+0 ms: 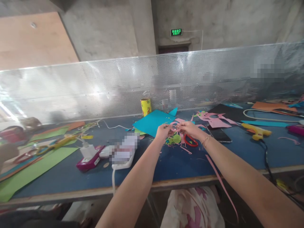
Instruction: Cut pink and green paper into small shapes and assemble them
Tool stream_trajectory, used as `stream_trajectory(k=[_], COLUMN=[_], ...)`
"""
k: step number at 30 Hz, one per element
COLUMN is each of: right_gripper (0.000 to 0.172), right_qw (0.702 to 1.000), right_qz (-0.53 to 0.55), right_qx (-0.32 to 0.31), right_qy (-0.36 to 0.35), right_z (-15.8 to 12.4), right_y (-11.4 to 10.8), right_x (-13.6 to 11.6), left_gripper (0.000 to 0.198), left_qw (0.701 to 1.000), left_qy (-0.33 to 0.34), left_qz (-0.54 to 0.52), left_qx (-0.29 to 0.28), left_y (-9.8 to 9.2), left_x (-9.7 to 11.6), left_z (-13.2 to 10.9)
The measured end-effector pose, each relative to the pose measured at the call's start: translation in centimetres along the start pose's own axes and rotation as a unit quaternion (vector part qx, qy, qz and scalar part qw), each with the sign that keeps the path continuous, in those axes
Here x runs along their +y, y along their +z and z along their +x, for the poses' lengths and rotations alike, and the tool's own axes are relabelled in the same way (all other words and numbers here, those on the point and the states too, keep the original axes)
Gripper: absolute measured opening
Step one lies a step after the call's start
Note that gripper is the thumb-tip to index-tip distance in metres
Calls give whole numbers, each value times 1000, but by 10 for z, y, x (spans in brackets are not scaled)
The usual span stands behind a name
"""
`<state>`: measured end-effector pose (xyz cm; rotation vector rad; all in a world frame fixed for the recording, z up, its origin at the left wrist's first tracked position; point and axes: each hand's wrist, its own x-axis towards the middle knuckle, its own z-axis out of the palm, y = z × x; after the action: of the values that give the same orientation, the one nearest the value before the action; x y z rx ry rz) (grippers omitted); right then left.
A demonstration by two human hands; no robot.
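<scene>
Between my two hands, over the blue table, is a small pink paper piece (175, 126) that looks curled into a loop. My left hand (163, 131) pinches it from the left. The fingers of my right hand (187, 127) are closed on its other side. Red-handled scissors (191, 141) lie just below my right hand, their blades partly hidden. Green paper scraps (174, 139) and thin pink cuttings are scattered under both hands. A blue paper sheet (153, 122) lies behind my left hand, and pink cut paper (215, 119) lies beyond my right.
A white power strip (127, 152) and a purple adapter (89, 161) are on the left. At right are a yellow glue gun (257, 131) with a black cord and a dark phone (219, 134). A pink strip (223, 183) hangs over the front edge. Perforated metal screen (133, 85) stands behind.
</scene>
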<state>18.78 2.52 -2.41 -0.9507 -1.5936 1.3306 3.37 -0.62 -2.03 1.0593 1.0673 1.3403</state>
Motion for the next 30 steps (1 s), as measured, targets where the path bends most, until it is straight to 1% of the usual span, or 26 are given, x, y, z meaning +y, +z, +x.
stream_trajectory(k=[5, 7, 10, 14, 17, 19, 23, 26, 27, 29, 30], right_gripper=[26, 27, 23, 17, 17, 19, 25, 24, 23, 19, 18], right_qw=[999, 999, 999, 996, 995, 996, 997, 997, 997, 998, 999], right_qz=[-28, -36, -44, -77, -85, -78, -47, -40, -34, -19, -12], right_qx=[-16, -15, -6, 27, 43, 40, 43, 62, 64, 56, 48], right_qy=[-27, -31, -26, -22, -29, -34, -35, -23, -19, -15, -16], right_z=[0, -1, -4, -3, -1, -1, -5, -7, -7, -5, -4], right_y=[0, 1, 2, 1, 0, 0, 4, 6, 6, 6, 6], right_x=[1, -1, -5, -6, -5, -5, -10, -12, -11, -9, -8], left_gripper=[11, 11, 12, 15, 15, 15, 21, 32, 37, 45, 45], left_qw=[1000, 1000, 1000, 1000, 999, 999, 995, 985, 977, 950, 935], left_qy=[-21, -29, -29, -6, 13, 24, 64, 109, 132, 190, 217], left_qz=[-12, -6, 2, 11, 8, 11, 58, 116, 148, 230, 270], left_qx=[-7, -10, -7, -20, -39, -43, -42, -73, -83, -86, -81], left_y=[1, 1, 1, 1, 0, -1, -2, 0, 1, 3, 3], left_x=[1, 2, 3, 0, -3, -4, -6, -3, -2, 0, 1], left_z=[-2, -3, -3, -1, 1, 3, 6, 4, 3, 0, -2])
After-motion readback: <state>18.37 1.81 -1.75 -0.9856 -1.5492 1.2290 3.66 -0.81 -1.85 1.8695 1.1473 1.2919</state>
